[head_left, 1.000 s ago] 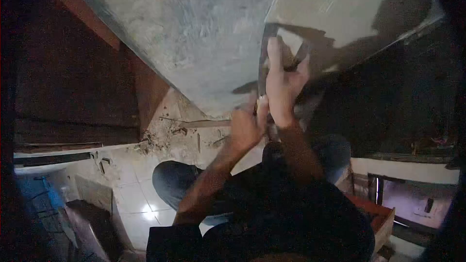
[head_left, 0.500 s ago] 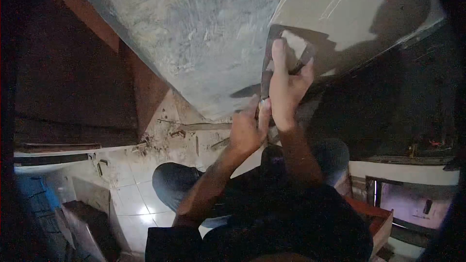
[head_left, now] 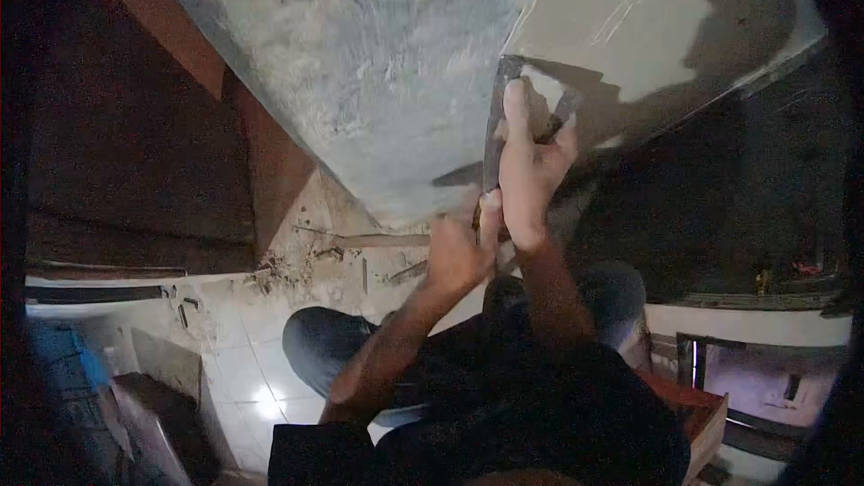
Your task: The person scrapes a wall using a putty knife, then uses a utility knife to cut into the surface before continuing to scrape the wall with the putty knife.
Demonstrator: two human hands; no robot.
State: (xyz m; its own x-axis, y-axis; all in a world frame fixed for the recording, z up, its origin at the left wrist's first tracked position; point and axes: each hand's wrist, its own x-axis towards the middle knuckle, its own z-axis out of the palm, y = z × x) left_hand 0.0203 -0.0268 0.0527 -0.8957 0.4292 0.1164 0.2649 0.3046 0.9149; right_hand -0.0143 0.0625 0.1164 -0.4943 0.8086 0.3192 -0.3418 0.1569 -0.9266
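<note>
My right hand (head_left: 533,166) grips a flat, dark-edged scraper (head_left: 494,148) against the wall panel, with the thumb stretched along its face. A pale patch that looks like putty (head_left: 543,90) shows beside the thumb. Lower down, my left hand (head_left: 459,247) is closed, its fingers curled at the scraper's bottom end; the exact grip there is partly hidden. The large surface (head_left: 387,99) above is streaked grey and white on the left and smooth beige on the right. The scraper sits on the line between these two areas.
A dark recess (head_left: 720,189) lies right of the panel, a brown surface (head_left: 261,153) left of it. Debris (head_left: 279,274) is scattered below on the pale tiled floor (head_left: 243,351). A dark box-like thing (head_left: 162,423) stands at lower left. My bent knees (head_left: 328,342) are below the hands.
The panel and scraper sit slightly lower in the view. The scraper looks more edge-on, with less of its pale face showing. Both hands keep their places on it.
</note>
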